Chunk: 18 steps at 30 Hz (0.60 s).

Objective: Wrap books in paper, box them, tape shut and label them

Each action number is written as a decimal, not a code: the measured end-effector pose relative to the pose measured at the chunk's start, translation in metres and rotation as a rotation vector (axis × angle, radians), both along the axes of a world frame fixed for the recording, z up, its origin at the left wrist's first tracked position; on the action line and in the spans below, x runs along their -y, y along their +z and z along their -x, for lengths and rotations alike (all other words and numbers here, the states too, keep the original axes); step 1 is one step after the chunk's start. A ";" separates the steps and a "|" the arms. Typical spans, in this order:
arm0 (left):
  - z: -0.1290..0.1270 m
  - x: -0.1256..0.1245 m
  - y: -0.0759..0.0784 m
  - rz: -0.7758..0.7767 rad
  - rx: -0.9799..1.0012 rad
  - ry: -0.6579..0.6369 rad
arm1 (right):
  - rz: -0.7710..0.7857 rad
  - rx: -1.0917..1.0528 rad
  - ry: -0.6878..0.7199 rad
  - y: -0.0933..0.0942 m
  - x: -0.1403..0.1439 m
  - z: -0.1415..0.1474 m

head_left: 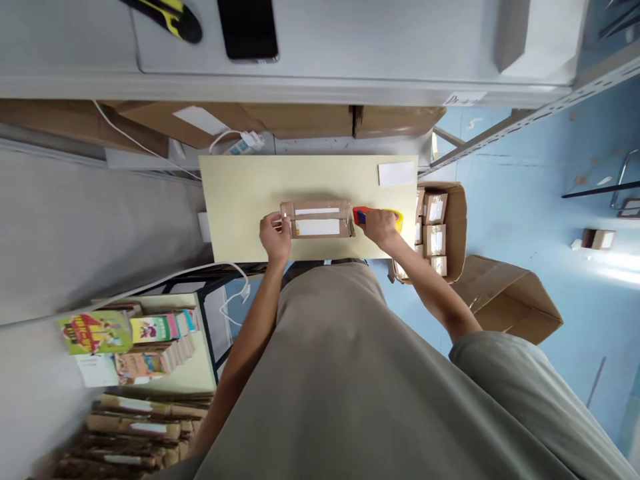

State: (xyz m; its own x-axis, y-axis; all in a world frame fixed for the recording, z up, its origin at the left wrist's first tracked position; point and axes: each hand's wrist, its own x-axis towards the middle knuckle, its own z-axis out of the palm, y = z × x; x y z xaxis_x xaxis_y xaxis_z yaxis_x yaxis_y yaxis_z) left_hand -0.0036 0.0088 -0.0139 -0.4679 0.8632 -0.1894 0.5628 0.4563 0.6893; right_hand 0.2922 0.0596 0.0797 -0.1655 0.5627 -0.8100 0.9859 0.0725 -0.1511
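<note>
Left hand (275, 235) grasps a brown labelled parcel (317, 220); right hand (380, 227) grasps a tape dispenser (376, 216).

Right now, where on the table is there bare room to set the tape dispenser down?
Bare table lies left of and behind the parcel, up to the white slip. The right edge is crowded: right hand, tape dispenser. Left hand grips the parcel's left end.

Grey-green short-sleeved shirt, bare forearms.
</note>
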 end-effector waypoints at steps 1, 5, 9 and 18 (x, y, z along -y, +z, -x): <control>-0.004 -0.001 0.006 -0.032 -0.030 -0.018 | -0.081 0.058 -0.048 0.011 0.002 -0.003; -0.040 -0.020 0.051 -0.276 -0.048 -0.262 | -0.350 0.118 -0.157 0.073 -0.001 -0.010; -0.087 -0.059 0.120 -0.481 0.047 -0.569 | -0.661 0.124 -0.117 0.134 -0.026 -0.006; -0.143 -0.201 0.179 -0.794 0.001 -0.771 | -1.099 0.137 0.050 0.156 -0.172 0.004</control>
